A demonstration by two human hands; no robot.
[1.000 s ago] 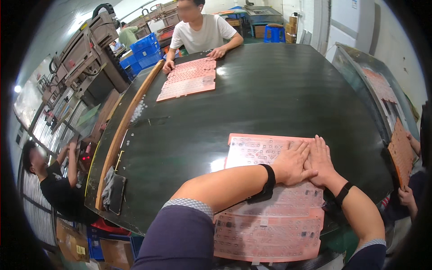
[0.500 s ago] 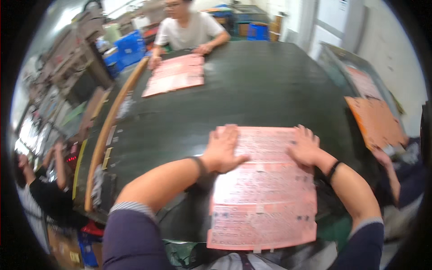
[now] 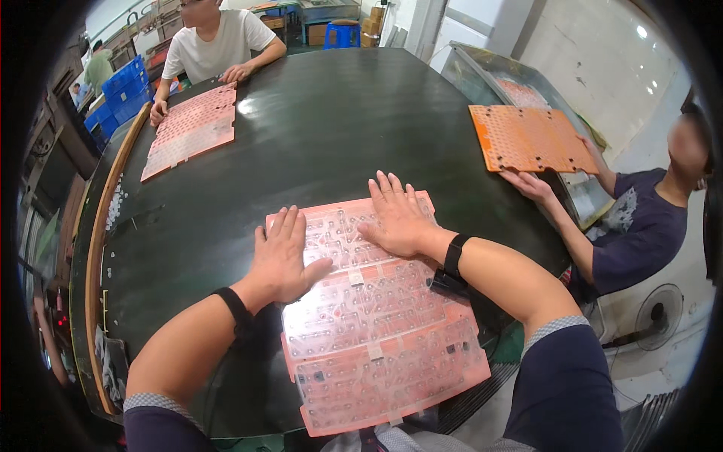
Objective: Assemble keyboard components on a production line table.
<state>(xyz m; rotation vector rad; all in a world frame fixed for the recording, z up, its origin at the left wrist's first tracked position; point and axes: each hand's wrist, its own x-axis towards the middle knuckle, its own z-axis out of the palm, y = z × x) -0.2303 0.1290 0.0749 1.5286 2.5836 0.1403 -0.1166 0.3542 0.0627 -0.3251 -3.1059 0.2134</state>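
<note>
A pink board [image 3: 388,403] lies in front of me, its near end overhanging the table's front edge. Clear sheets [image 3: 361,320] printed with fine lines and dots cover it in several bands. My left hand [image 3: 280,260] rests flat over the board's far left edge, fingers stretched out and thumb on the sheet. On the far part of the sheet my right hand [image 3: 403,218] lies flat with its fingers spread, its tips near the far edge. Neither hand grips anything.
The dark table [image 3: 324,128] has a wooden rail [image 3: 113,203] along its left side. Far left, a co-worker handles another pink board [image 3: 192,128]. At the right, a second person holds an orange board [image 3: 535,139] beside a grey bin [image 3: 482,71]. A fan [image 3: 657,316] stands at right.
My view has turned to the right. My right hand has slid from the board's right edge inward over its far part. The person at right has lifted the orange board to a flatter tilt.
</note>
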